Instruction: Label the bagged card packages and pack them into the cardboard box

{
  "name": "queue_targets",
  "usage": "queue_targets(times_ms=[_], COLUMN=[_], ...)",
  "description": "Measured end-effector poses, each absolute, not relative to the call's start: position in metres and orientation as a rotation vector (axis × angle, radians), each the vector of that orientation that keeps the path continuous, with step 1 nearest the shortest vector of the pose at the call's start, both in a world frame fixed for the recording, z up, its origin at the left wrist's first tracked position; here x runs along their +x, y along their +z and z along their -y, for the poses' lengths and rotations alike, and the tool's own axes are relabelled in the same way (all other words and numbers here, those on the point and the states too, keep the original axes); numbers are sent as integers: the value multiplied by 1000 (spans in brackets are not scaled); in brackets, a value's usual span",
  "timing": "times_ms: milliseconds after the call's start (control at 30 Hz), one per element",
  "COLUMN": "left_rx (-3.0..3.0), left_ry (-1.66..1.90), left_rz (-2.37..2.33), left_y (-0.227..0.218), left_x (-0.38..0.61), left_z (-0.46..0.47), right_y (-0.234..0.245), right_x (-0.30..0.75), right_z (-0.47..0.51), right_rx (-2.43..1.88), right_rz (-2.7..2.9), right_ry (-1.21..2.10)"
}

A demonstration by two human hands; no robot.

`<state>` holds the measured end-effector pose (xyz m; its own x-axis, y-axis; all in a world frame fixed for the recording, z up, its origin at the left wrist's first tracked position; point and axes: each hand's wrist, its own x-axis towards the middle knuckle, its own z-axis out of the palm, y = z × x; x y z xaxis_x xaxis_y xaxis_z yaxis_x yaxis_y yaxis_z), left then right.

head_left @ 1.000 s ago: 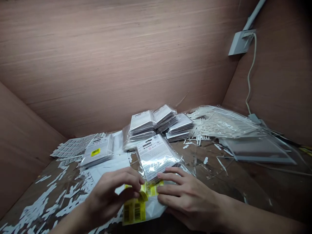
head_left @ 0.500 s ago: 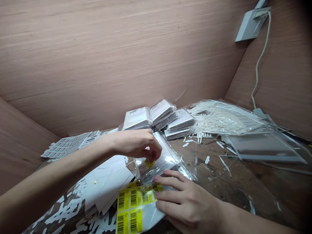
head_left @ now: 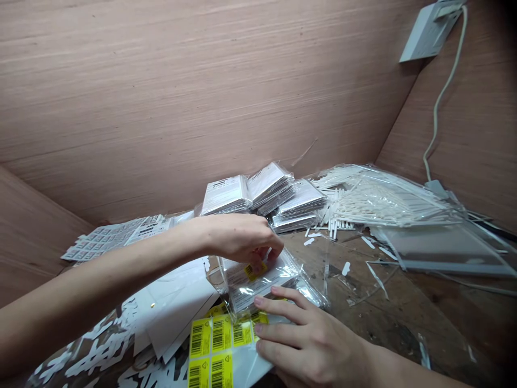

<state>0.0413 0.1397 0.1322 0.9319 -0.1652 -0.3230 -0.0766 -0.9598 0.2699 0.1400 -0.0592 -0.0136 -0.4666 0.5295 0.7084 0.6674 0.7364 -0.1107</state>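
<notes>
My left hand (head_left: 252,241) reaches over a clear-wrapped pack of flat sheets (head_left: 278,269) with its fingers curled in a pinch. At its fingertips is a yellow barcode sticker (head_left: 255,270), lying against the pack's upper face; how far it is stuck down I cannot tell. Below it, a backing sheet of yellow barcode stickers (head_left: 210,345) pokes out, part of it bare. My right hand (head_left: 301,337) lies with fingers spread on that sheet's right side, its fingertips near the pack's lower edge.
Behind stand stacks of similar wrapped packs (head_left: 226,195). To the right are a heap of thin white sticks (head_left: 363,199) and a clear plastic bag (head_left: 444,245). White cards (head_left: 181,307), paper offcuts (head_left: 97,350) and printed label sheets (head_left: 105,240) lie left. A cable (head_left: 438,102) hangs from a wall socket.
My left hand has moved slightly right and brought the yellow sticker down onto the pack, where more of it shows. My right hand stays on the sticker sheet. The view has shifted slightly.
</notes>
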Motion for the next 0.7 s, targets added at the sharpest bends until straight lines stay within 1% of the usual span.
queue_targets(times_ms=[200,367,533,700], left_rx=[2928,2901,2776,2705], left_ry=[-280,-300,-266,-55], left_rz=[168,172,58,-74], left_y=[121,121,113,103], left_x=[41,41,47,33], left_z=[-142,-145,-152,-142], right_y=[-15,-17,-19,-19], right_x=[139,139,137,136], right_z=[61,61,61,61], right_rx=[-918,-912,-905,-878], right_rz=[2170,2184,2160,2142], right_ry=[-205,-184,-177,-181])
